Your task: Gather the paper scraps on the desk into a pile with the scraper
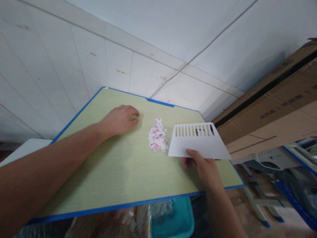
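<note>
A small heap of torn paper scraps (158,135), white and pink, lies in the middle of the pale green desk top (119,178). To the left of the heap, my left hand (121,119) rests on or just over the desk, fingers loosely curled, a gap between thumb and forefinger and nothing seen in it. My right hand (201,165) grips the near edge of a white slotted plastic piece (198,145), thumb on top and fingers beneath. It is tilted just right of the scraps, its row of slots toward the wall. Small dark things show through some slots; I cannot make them out.
A white panelled wall (119,59) with a grey cable (208,46) stands behind the desk. Large cardboard boxes (272,109) are at the right. Under the front edge sits a turquoise bin (183,218), beside clear plastic bags (119,224). Desk legs (257,205) stand at lower right.
</note>
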The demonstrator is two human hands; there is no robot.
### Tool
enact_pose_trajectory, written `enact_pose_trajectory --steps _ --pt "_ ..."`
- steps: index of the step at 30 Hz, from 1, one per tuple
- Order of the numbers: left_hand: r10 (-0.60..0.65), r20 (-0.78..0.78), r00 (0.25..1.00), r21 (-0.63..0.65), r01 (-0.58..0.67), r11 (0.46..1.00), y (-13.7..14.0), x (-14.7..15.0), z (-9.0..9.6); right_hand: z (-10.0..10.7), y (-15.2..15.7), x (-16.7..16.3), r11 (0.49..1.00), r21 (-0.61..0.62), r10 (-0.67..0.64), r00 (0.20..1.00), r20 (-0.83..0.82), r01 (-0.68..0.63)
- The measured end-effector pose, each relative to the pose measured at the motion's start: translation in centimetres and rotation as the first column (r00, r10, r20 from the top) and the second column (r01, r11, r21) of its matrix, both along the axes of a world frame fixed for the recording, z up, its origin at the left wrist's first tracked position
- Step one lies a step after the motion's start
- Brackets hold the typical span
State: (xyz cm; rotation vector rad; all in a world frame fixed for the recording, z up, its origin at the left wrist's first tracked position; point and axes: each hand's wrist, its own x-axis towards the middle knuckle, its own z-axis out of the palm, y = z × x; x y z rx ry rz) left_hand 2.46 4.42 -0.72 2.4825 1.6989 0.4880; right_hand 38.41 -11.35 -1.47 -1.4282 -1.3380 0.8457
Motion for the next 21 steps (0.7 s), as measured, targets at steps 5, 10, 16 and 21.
enact_pose_trajectory --steps 5,10,16,21 --pt "-0.012 0.024 1.0 -0.002 0.012 1.0 -0.1 0.0 0.1 1.0 2.6 -0.4 1.0 -0.019 0.004 0.998 -0.065 -0.006" --pt "-0.019 0.029 0.999 0.003 0.019 1.0 0.1 -0.1 -0.1 1.1 2.0 -1.4 0.999 -0.034 -0.016 0.996 -0.092 0.013" --pt "-0.014 0.018 1.0 0.015 0.014 1.0 0.2 -0.3 -0.2 1.2 1.0 -1.5 0.998 -0.025 -0.062 0.998 -0.01 0.062" --pt "-0.022 0.024 0.999 0.017 0.021 1.0 0.3 -0.2 -0.3 1.2 1.0 -1.7 1.0 -0.016 -0.026 0.999 0.021 0.027"
